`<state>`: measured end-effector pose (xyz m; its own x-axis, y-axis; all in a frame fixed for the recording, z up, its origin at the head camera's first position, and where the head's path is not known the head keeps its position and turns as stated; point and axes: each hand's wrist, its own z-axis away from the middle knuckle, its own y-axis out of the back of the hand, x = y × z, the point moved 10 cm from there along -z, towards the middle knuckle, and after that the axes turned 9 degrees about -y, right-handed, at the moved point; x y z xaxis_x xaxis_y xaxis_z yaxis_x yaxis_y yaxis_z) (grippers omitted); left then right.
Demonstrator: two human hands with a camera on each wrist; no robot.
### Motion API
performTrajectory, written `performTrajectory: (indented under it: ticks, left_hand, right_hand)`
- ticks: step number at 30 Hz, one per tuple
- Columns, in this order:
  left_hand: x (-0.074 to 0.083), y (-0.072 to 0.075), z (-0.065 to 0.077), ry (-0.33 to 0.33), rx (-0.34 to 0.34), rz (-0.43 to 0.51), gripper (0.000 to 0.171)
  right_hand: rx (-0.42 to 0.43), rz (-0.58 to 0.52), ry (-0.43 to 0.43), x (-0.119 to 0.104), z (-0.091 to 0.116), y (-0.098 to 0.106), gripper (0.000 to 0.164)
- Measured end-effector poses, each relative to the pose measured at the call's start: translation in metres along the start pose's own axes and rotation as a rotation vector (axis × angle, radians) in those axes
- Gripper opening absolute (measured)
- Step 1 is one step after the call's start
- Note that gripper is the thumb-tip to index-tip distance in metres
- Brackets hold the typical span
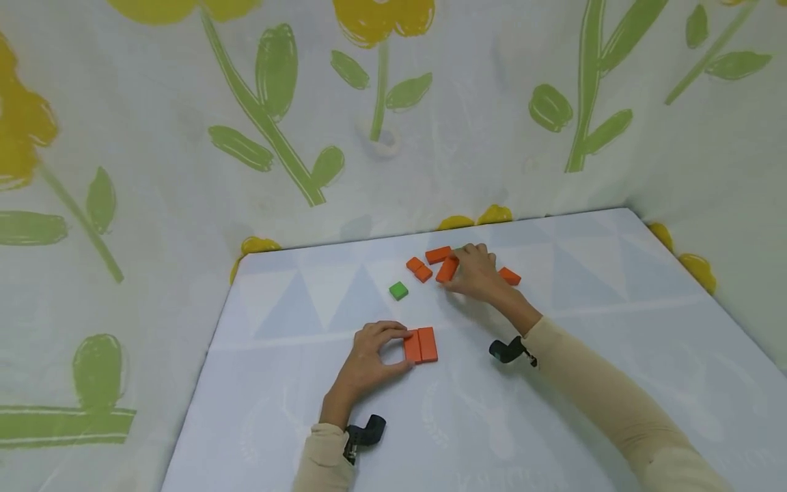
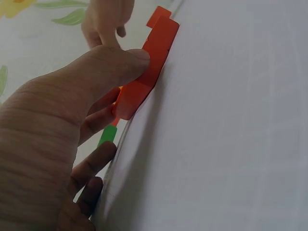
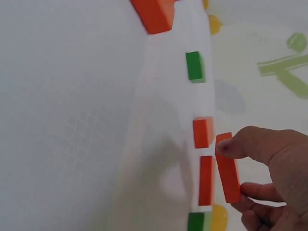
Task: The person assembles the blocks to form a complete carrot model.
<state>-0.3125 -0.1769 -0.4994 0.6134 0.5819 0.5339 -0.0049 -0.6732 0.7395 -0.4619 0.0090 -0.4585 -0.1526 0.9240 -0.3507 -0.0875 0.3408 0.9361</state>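
Two orange rectangular blocks lie side by side near the middle of the table. My left hand [image 1: 373,355] holds the nearer orange block [image 1: 412,347] between thumb and fingers; the second orange block [image 1: 427,344] touches its right side. Farther back, my right hand [image 1: 476,273] pinches another orange block [image 1: 447,268] by its ends, and the right wrist view shows this pinched block [image 3: 227,168] in front of the other blocks. Small orange blocks [image 1: 419,268] and a green block [image 1: 398,291] lie to the left of the right hand.
Behind the right hand lies an orange block [image 1: 438,255], with a sliver of green beside it. Another orange block [image 1: 509,276] sits to its right. The table [image 1: 277,389] meets a flower-printed cloth [image 1: 430,157] at its back edge.
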Motion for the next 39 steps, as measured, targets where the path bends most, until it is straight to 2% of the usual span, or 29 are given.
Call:
performTrajectory:
  ticks: [8, 14, 20, 25, 31, 39]
  left_hand:
    - [-0.003, 0.004, -0.001, 0.027, -0.015, -0.007, 0.047]
    - [-0.004, 0.003, 0.000, 0.039, -0.024, 0.002, 0.047]
    - [-0.003, 0.003, 0.001, 0.038, -0.022, 0.004, 0.047]
    - [-0.002, 0.003, 0.002, 0.038, -0.018, 0.006, 0.047]
    - [0.001, 0.003, 0.001, 0.003, 0.010, -0.002, 0.047]
    - [0.002, 0.000, 0.001, -0.002, 0.001, 0.005, 0.047]
  right_hand:
    - [-0.001, -0.146, 0.143, -0.008, 0.040, 0.013, 0.063]
    - [-0.013, -0.170, 0.250, -0.018, 0.069, 0.010, 0.060]
    - [-0.020, -0.141, 0.341, -0.026, 0.090, 0.004, 0.059]
    - [-0.068, -0.148, 0.380, -0.029, 0.103, -0.003, 0.059]
    - [-0.096, -0.141, 0.430, -0.028, 0.114, -0.014, 0.057]
    - [-0.141, -0.117, 0.417, -0.027, 0.121, -0.028, 0.057]
